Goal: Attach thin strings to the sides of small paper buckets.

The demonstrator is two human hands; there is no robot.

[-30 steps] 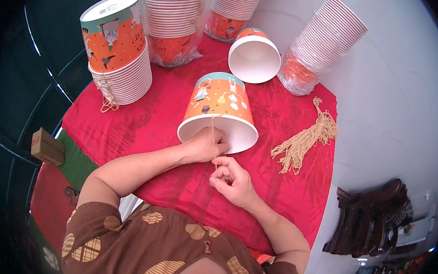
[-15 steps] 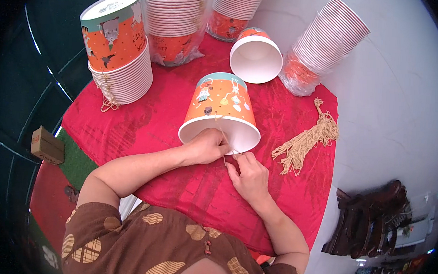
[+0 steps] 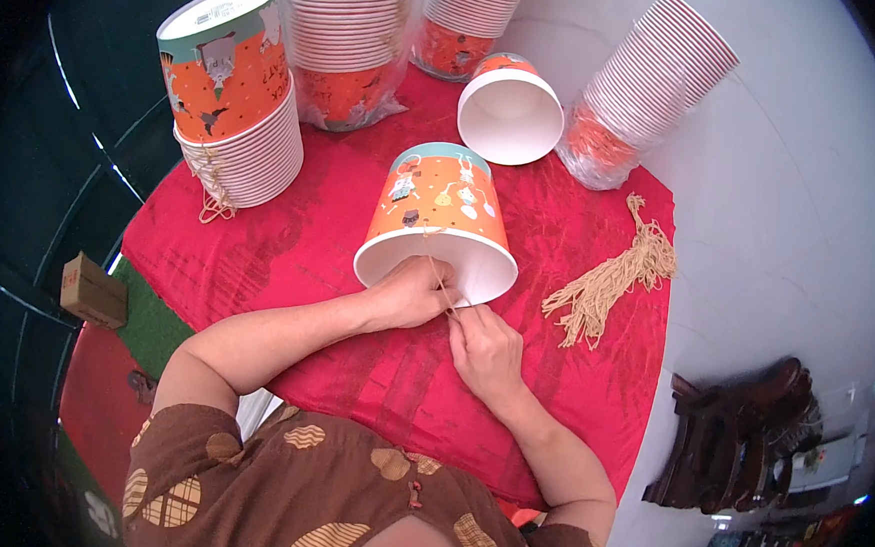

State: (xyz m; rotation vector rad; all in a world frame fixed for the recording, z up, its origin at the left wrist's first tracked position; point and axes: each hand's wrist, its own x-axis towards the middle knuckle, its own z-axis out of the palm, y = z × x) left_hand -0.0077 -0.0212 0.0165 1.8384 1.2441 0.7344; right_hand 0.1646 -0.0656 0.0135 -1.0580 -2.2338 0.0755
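Note:
An orange paper bucket (image 3: 440, 205) with a teal band and a white rim lies on its side, its mouth toward me. A thin tan string (image 3: 434, 261) comes from its rim and runs down to my fingers. My left hand (image 3: 413, 293) is at the bucket's mouth, fingers closed on the string, with the fingertips partly hidden. Close beside it, my right hand (image 3: 488, 349) pinches the string near the lower rim. The two hands almost touch.
A bundle of tan strings (image 3: 623, 272) lies at the right on the red tablecloth (image 3: 331, 207). Another bucket (image 3: 510, 118) lies on its side behind. Nested bucket stacks stand at the left (image 3: 240, 151), the back (image 3: 347, 27) and the right (image 3: 660, 77), some in clear plastic.
My right hand has moved slightly left and closer to my left hand, its fingers drawn together on the string. The bucket has shifted a little to the left.

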